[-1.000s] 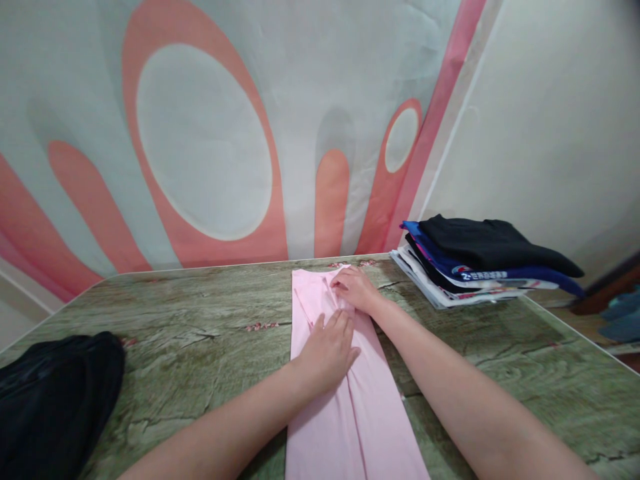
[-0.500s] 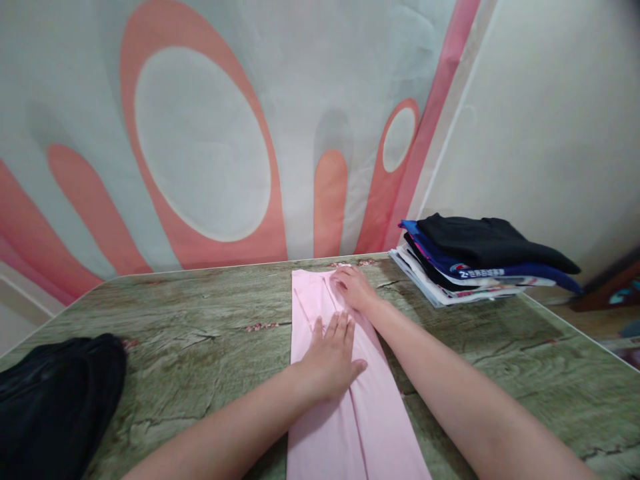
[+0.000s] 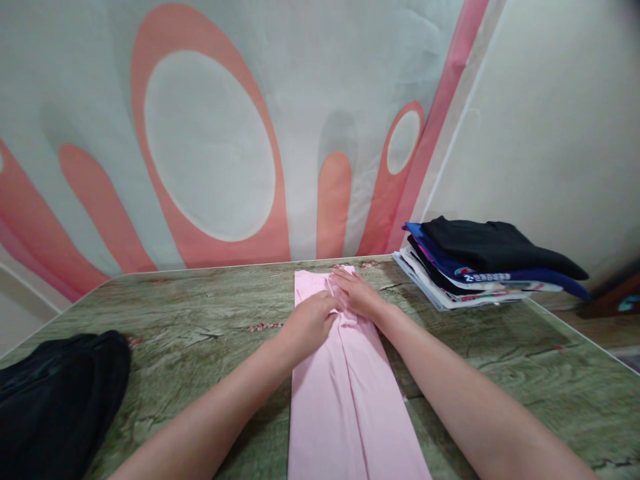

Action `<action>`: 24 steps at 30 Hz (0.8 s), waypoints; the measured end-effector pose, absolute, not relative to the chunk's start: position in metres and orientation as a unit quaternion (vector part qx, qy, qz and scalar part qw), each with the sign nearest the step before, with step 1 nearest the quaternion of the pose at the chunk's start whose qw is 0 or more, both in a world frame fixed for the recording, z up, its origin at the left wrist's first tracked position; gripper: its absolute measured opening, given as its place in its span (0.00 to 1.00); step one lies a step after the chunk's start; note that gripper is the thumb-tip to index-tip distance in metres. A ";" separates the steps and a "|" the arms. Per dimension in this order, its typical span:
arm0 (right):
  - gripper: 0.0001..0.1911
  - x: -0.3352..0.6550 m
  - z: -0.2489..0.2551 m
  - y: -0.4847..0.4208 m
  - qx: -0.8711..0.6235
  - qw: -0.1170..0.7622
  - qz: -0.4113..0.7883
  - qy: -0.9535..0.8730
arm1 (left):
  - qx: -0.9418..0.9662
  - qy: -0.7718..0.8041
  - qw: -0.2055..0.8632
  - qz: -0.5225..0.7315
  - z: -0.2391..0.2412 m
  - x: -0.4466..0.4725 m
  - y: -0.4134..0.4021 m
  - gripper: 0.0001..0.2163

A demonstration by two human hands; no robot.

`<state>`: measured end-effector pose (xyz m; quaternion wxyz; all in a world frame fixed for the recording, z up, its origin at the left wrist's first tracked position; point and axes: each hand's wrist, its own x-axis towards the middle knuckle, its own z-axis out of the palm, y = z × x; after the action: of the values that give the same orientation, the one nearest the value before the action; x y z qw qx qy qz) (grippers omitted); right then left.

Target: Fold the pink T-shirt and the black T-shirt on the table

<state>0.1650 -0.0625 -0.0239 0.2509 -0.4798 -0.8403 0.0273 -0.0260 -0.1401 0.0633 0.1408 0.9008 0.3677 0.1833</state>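
A pink garment (image 3: 330,413), folded into a long strip, runs from the table's far edge down towards me. My left hand (image 3: 311,325) is on its upper part, fingers curled and pinched on the cloth. Right beside it my right hand (image 3: 356,293) lies over the far right part of the garment, fingers stretched out and pressing on the fabric. The cloth is bunched a little between the two hands. A lengthwise fold line shows down the nearer part. The garment's exact kind cannot be made out.
A stack of folded clothes (image 3: 480,267), black on top with blue and white below, sits at the table's back right. Black cloth (image 3: 60,400) lies at the left. A patterned wall covering (image 3: 300,133) stands behind the wood-look table (image 3: 200,360).
My left hand has moved up the garment and gone from lying flat to pinching the cloth beside my right hand. My right hand's fingers have straightened. The view has shifted slightly.
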 end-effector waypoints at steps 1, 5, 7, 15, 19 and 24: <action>0.23 0.165 -0.020 -0.063 -0.477 0.252 0.027 -0.842 | 0.896 0.377 0.142 0.187 0.063 -0.031 -0.132 0.11; 0.19 0.167 0.008 -0.065 -0.504 0.324 0.006 -0.801 | 0.887 0.399 0.158 0.169 0.054 -0.048 -0.104 0.12; 0.14 0.165 0.025 -0.072 -0.515 0.364 0.004 -0.776 | 0.887 0.400 0.161 0.162 0.051 -0.055 -0.097 0.12; 0.07 0.128 0.011 -0.151 -0.491 0.273 0.075 -0.824 | 0.918 0.344 0.184 0.072 0.056 -0.069 -0.098 0.12; 0.05 0.123 -0.006 -0.161 -0.500 0.310 0.078 -0.804 | 0.926 0.328 0.176 0.065 0.056 -0.072 -0.102 0.11; 0.08 0.124 -0.005 -0.155 -0.488 0.310 0.078 -0.812 | 0.929 0.330 0.157 0.065 0.049 -0.072 -0.102 0.10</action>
<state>0.1236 -0.1553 -0.0047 0.3104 -0.4877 -0.8122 0.0785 -0.0723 -0.1022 0.0491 0.1569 0.9286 0.3299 0.0654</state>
